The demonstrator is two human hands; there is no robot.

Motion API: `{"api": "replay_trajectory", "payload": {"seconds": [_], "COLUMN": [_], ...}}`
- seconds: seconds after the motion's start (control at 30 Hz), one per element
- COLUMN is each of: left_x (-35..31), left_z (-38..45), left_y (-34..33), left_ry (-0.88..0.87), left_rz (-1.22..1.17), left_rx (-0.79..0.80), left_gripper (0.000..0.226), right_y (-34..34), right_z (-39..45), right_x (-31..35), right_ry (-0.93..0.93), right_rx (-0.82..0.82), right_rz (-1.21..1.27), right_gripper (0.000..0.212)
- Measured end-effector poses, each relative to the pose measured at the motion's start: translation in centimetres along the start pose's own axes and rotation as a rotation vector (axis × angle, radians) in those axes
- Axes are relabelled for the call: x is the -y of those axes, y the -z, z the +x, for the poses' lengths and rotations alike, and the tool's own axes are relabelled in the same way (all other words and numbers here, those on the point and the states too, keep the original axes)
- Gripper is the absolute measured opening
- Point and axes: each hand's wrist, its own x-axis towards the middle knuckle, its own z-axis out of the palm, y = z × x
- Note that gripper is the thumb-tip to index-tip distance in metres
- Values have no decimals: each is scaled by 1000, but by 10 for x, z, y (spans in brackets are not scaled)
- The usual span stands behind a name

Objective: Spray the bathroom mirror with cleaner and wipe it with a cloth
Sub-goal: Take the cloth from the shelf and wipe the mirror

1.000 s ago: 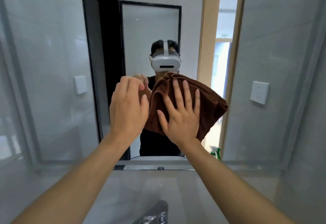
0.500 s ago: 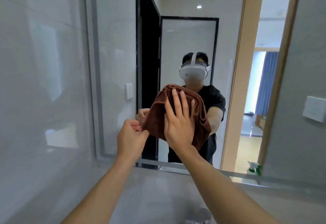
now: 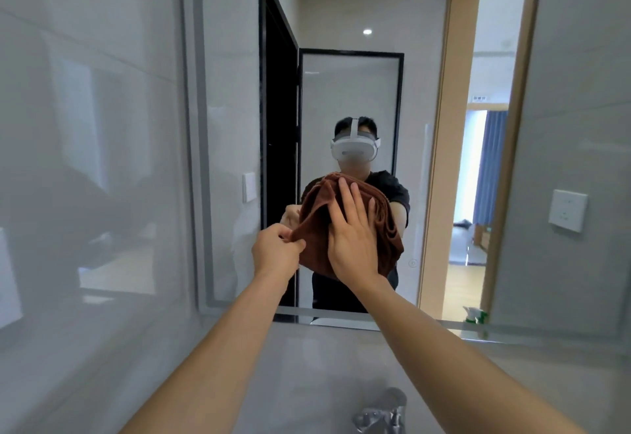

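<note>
Right hand [image 3: 353,239] lies flat, fingers spread, palm pressing the brown cloth [image 3: 316,225] against the mirror [image 3: 345,99] at frame centre; left hand [image 3: 276,251], at the cloth's 8 o'clock, is closed in a pinch on its lower corner; cloth bunched in folds; spray bottle [image 3: 475,315] stands at the mirror's 4 o'clock edge, well apart; chrome tap [image 3: 382,413] at 6 o'clock, below both forearms.

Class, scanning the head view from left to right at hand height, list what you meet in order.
White wall switch → left hand pinching the cloth's edge → brown cloth → right hand flat on it → white wall socket.
</note>
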Motion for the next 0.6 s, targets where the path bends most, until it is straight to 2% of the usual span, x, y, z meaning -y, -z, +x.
{"api": "replay_trajectory", "payload": {"seconds": [0.13, 0.3, 0.4, 0.5, 0.57, 0.6], "left_x": [-13, -66, -109, -146, -161, -165], "left_z": [-3, 6, 8, 10, 8, 5], "left_y": [10, 28, 39, 50, 57, 61], "left_ry": [-75, -386, -617, -794, -846, -871], "left_rz": [124, 343, 502, 700, 829, 893], "left_rx": [30, 32, 135, 302, 438, 498], "left_gripper": [19, 22, 27, 26, 26, 29], "right_y": [8, 27, 41, 72, 97, 106], "right_z": [-1, 6, 15, 31, 44, 51], "right_x": [7, 17, 24, 28, 31, 32], "right_ry": [-41, -119, -213, -313, -255, -192], "right_rx": [46, 64, 40, -42, 10, 113], "right_rz": [37, 166, 304, 391, 345, 340], "right_gripper": [60, 75, 71, 64, 78, 90]}}
